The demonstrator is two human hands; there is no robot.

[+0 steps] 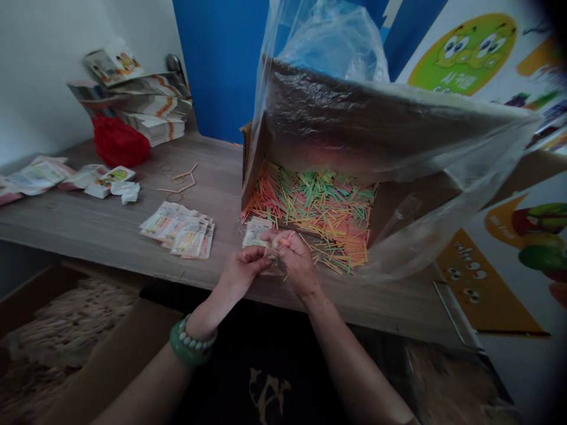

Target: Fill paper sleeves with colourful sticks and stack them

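Note:
My left hand (243, 270) and my right hand (292, 257) meet just above the table's front edge. Both are closed in a pinch around a small clear packet (271, 254) and a few thin coloured sticks. A green bangle and a bead bracelet (191, 345) circle my left wrist. Right behind the hands, a cardboard box lined with a clear plastic bag (390, 136) lies open on its side, with a heap of orange, green and yellow sticks (319, 206) spilling out. One printed packet (256, 231) lies flat by the box mouth.
A fanned pile of filled packets (181, 230) lies left of my hands. Farther left are loose packets (38, 176), crumpled paper (126, 192), a red bag (119, 143) and a stack of printed sheets (142, 106). An open cardboard box (57, 330) stands below the wooden table (88, 224).

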